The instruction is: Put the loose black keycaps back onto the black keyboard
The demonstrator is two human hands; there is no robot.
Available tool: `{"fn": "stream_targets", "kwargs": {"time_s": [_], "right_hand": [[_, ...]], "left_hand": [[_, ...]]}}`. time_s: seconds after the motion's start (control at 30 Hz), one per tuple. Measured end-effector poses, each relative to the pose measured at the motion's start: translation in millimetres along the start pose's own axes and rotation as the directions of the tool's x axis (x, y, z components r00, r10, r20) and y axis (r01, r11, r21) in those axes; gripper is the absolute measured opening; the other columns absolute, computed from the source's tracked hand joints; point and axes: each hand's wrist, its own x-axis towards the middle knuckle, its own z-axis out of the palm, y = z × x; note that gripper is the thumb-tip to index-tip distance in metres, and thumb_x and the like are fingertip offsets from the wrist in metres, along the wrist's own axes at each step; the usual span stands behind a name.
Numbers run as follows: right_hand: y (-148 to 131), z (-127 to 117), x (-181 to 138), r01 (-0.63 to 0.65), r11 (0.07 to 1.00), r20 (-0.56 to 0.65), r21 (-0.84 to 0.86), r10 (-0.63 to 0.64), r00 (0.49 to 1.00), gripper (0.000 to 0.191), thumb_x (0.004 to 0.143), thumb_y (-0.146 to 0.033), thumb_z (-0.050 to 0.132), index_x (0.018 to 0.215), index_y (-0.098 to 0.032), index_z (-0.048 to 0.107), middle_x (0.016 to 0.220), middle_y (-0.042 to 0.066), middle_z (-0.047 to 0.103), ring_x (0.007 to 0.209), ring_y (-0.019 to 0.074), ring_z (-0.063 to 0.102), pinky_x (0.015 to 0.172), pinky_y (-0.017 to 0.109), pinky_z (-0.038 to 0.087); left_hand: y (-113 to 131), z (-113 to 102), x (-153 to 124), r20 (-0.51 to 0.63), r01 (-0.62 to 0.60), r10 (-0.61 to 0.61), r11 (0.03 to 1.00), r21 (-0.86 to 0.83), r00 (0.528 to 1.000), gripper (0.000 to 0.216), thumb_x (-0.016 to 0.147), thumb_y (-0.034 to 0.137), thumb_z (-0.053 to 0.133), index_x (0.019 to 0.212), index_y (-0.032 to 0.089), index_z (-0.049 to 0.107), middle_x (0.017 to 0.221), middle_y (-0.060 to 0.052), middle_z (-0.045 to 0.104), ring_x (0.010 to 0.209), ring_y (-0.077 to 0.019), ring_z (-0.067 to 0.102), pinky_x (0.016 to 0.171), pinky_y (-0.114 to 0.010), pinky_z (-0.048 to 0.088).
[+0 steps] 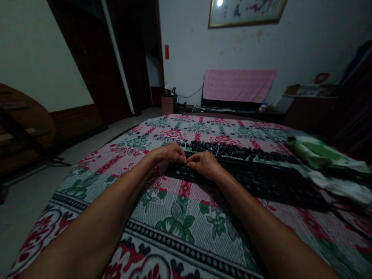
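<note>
A black keyboard lies across a floral cloth in red, green and white. Behind it runs a row of loose black keycaps. My left hand and my right hand meet over the keyboard's left end, fingertips almost touching. Both hands have their fingers curled and pinched together. Whatever sits between the fingertips is too small and dark to make out. Both forearms rest on the cloth.
A crumpled green and white cloth lies at the right, against the keyboard's far end. Beyond the cloth-covered surface stands a low cabinet with a pink towel draped over a dark screen. Bare floor lies to the left.
</note>
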Motion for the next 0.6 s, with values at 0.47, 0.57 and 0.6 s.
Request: {"fn": "stream_targets", "kwargs": {"time_s": [0.47, 0.57, 0.6], "right_hand": [[-2.6, -2.1, 0.5, 0.043, 0.996, -0.008, -0.084, -0.044, 0.999, 0.021, 0.065, -0.027, 0.051, 0.073, -0.018, 0.069, 0.068, 0.001, 0.067, 0.058, 0.0112, 0.058, 0.049, 0.018, 0.037], [-5.3, -1.7, -0.6, 0.052, 0.993, 0.0, -0.107, -0.052, 0.999, 0.02, 0.065, -0.025, 0.051, 0.073, -0.018, 0.069, 0.068, 0.002, 0.067, 0.058, 0.0116, 0.058, 0.05, 0.018, 0.036], [-6.3, -1.4, -1.0, 0.057, 0.991, 0.002, -0.124, -0.057, 0.998, 0.02, 0.065, -0.023, 0.051, 0.072, -0.017, 0.069, 0.068, 0.002, 0.067, 0.058, 0.0118, 0.058, 0.05, 0.018, 0.036]], "left_hand": [[0.1, 0.7, 1.5, -0.003, -0.029, 0.029, 1.0, 0.005, 1.0, 0.02, 0.059, 0.024, 0.053, 0.07, 0.011, 0.063, 0.049, 0.004, 0.048, 0.042, -0.0046, 0.038, 0.041, -0.016, 0.031], [0.3, 1.7, 1.8, -0.008, -0.026, 0.027, 0.999, 0.034, 1.0, 0.02, 0.058, 0.024, 0.053, 0.069, 0.011, 0.063, 0.048, 0.004, 0.048, 0.042, -0.0046, 0.038, 0.04, -0.016, 0.031], [1.0, 2.2, 1.7, -0.013, -0.018, 0.019, 0.999, 0.05, 1.0, 0.019, 0.058, 0.024, 0.053, 0.068, 0.011, 0.063, 0.048, 0.004, 0.048, 0.041, -0.0047, 0.038, 0.04, -0.016, 0.03]]}}
